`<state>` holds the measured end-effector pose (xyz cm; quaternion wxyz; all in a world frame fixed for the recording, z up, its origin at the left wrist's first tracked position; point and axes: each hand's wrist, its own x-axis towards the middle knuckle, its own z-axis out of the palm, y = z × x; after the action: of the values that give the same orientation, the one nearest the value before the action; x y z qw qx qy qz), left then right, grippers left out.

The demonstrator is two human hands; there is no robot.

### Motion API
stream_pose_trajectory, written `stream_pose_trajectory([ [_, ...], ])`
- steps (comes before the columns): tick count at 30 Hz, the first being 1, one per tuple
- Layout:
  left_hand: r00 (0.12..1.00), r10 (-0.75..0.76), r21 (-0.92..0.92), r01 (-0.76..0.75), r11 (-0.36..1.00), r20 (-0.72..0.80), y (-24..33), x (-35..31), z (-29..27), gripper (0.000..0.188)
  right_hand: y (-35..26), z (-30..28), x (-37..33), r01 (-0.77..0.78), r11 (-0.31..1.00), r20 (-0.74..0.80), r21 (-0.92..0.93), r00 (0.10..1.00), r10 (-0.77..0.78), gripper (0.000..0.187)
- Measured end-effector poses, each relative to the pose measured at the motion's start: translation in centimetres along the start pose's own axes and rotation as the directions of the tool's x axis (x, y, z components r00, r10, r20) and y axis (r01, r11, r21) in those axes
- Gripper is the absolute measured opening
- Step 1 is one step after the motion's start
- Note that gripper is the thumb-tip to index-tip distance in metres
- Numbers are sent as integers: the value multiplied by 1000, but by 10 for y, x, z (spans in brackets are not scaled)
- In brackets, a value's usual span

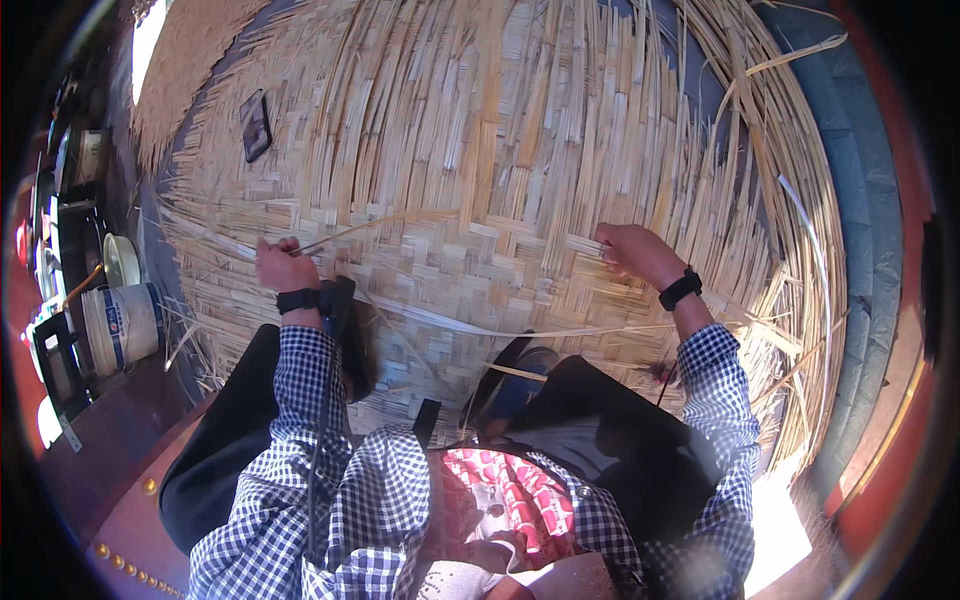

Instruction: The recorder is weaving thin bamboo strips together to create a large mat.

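Note:
A large mat [470, 265] of split reed strips spreads in front of me, woven crosswise in its near half. Its far half is long strips lying lengthwise. Over its left part, my left hand [285, 266] is closed, pinching a thin tan reed strip [385, 222] that runs rightward across the weave. My right hand [640, 256] is on the right side of the weave, fingers curled round the end of a pale reed strip [583, 246]; the fingertips are partly hidden. A long whitish strip [450, 325] curves loosely across the mat, nearer my feet.
A phone [256, 126] lies on the mat at the far left. My shoes [512, 388] rest on its near edge. White buckets [122, 325] and a dark frame stand at left. Loose reeds [790, 190] bunch along the right edge, beside a blue-grey sheet [868, 215].

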<state>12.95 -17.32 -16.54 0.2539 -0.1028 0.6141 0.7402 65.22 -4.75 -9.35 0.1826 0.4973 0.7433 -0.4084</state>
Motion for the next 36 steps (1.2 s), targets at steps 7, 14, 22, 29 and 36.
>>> stream_pose_trajectory([
  [7, 822, -289, 202, 215, 956, 491, -48, -108, 64, 20, -36, -20, 51, 402, 880, -472, 252, 845, -251, 25],
  [14, 691, -518, 418, 330, 847, 504, -86, -151, 71, 29, -54, 17, 131, 329, 783, -449, 528, 891, -72, 18],
  [22, 661, -581, 447, 387, 807, 476, -76, -152, 71, 26, -80, 29, 91, 354, 841, -463, 410, 875, -143, 33],
  [29, 600, -371, 621, -282, 731, 709, -95, -188, 51, 11, -61, 43, 107, 292, 797, -450, 529, 892, -28, 36],
  [36, 160, -459, 326, -893, 310, 874, -83, -175, 95, 19, -87, 40, 93, 215, 855, -429, 473, 903, 10, 31],
])
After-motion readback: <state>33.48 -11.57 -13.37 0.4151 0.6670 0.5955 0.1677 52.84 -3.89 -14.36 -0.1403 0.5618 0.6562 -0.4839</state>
